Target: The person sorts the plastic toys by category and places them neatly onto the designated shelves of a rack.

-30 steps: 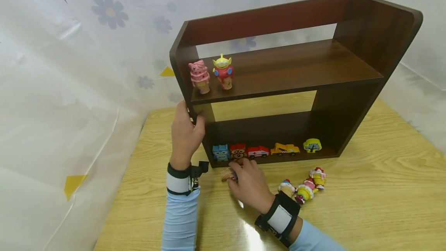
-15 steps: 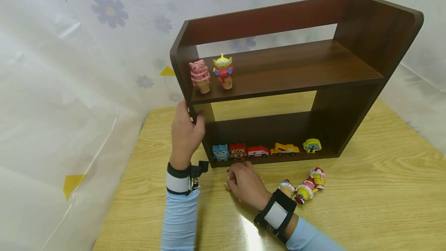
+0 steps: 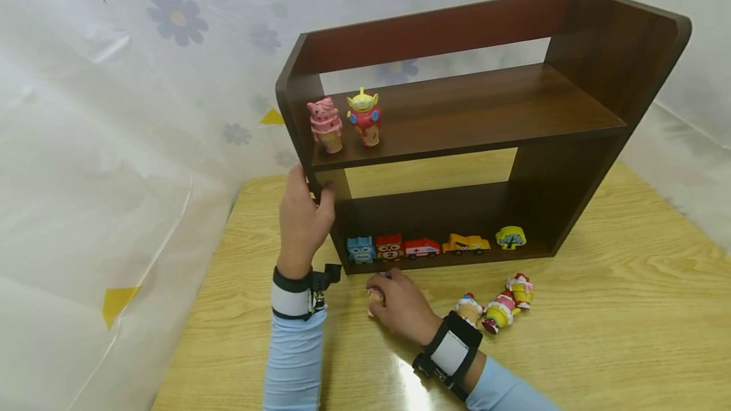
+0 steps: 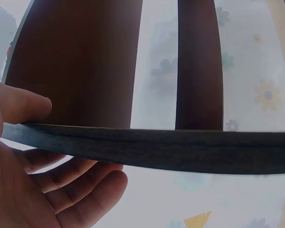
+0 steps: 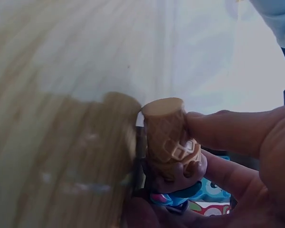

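My left hand [image 3: 305,224] grips the left side panel of a dark brown two-tier shelf [image 3: 457,144]. In the left wrist view its thumb [image 4: 31,107] lies on the inner face and the other fingers are below the panel's edge. On the table in front of the shelf, my right hand [image 3: 405,309] holds an ice-cream-cone toy figure [image 5: 166,133] between thumb and fingers. The right wrist view shows its tan waffle cone base upward, close to the tabletop; fingers partly hide the figure's head. Near that hand's wrist lie several more cone figures [image 3: 499,313].
A pink cone figure [image 3: 326,125] and a yellow-headed alien cone figure [image 3: 365,117] stand on the upper shelf's left end. Below are a blue owl block [image 3: 361,250], a red owl block [image 3: 389,248], an ambulance [image 3: 422,248], a yellow truck [image 3: 465,244] and a tree block [image 3: 511,237].
My right hand has drawn slightly back from the shelf, and the cone figure in its fingers has turned. The left hand keeps its grip on the side panel.
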{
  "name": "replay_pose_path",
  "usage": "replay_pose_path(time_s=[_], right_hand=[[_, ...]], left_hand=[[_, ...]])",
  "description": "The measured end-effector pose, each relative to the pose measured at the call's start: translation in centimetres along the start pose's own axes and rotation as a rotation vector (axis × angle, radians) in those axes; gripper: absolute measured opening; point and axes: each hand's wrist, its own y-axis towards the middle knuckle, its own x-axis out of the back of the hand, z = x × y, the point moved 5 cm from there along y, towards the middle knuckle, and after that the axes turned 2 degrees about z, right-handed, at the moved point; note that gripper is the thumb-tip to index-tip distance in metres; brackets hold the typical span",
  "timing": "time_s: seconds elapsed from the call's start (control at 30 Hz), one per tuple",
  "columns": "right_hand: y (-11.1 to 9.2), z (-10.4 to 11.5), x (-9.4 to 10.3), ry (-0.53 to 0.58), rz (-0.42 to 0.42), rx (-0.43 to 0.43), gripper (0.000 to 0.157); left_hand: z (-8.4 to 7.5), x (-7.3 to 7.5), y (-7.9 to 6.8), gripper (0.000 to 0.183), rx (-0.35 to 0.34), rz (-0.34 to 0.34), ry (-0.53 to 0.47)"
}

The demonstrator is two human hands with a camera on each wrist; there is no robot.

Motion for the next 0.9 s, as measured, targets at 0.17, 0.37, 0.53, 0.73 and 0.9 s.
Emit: replay_pose_path(time_s=[0.17,0.37,0.53,0.73,0.9], right_hand=[[-0.2,-0.07,0.22,0.062,-0.005,0.031,0.022],[-0.51,-0.04,0.43,0.068,-0.044,0.118,0.025],[-0.66,-0.17,0.69,0.106,-0.02,0.097,0.05],[-0.81,-0.3,0.74,0.13,0.003,0.077,0.054],[-0.84,-0.36,0.74,0.147,-0.002,0.072,0.053]], left_hand=[[0.01,0.05,-0.05,0.04,0.01,-0.002,-0.009],[0.01,-0.05,-0.03,0.039,0.012,-0.006,-0.007],[0.12,-0.15,-0.04,0.04,0.015,-0.005,-0.002],[0.12,-0.17,-0.07,0.04,0.013,-0.005,-0.012],[0.04,-0.13,0.0,0.039,0.004,-0.014,-0.008]])
